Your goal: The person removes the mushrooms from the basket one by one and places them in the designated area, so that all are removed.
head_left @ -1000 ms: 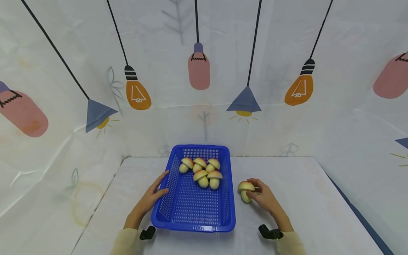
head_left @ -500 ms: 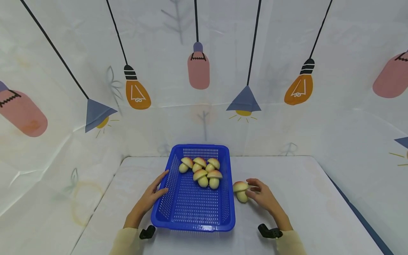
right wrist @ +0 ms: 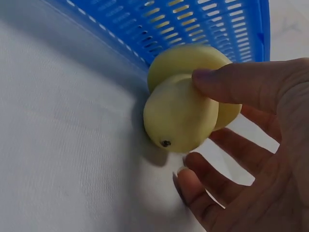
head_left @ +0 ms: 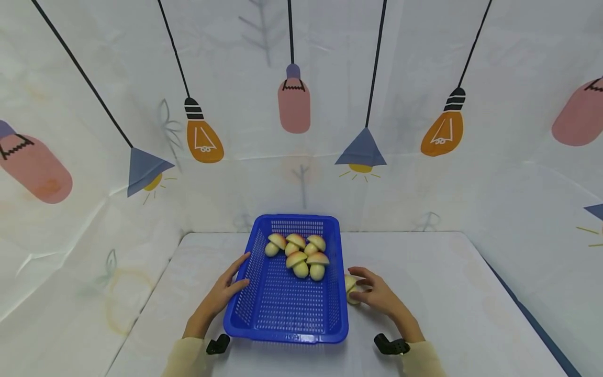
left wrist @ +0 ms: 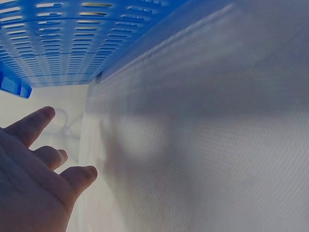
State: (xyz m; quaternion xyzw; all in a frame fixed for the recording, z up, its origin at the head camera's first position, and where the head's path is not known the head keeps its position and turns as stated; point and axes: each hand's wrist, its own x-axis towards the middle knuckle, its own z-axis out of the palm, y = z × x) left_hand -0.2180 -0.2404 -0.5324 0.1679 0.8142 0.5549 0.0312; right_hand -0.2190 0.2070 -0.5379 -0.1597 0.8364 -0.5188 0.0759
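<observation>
In the head view a blue basket holds several toy mushrooms with tan caps and pale stems, grouped toward its far end. My left hand rests at the basket's left side, fingers spread. Against the outside of the right wall is another mushroom, partly covered by my right hand. The right wrist view shows this mushroom on its side on the table, pinched by my right hand, the thumb on its stem and some fingers behind the cap.
The white table extends to both sides of the basket. Behind it hangs a pale sheet printed with lamps and bulbs. Dark straps with small devices sit at both wrists.
The loose mushroom has moved left, up to the basket's right wall, and my right hand has followed and closed round it. My left hand and the basket have stayed still.
</observation>
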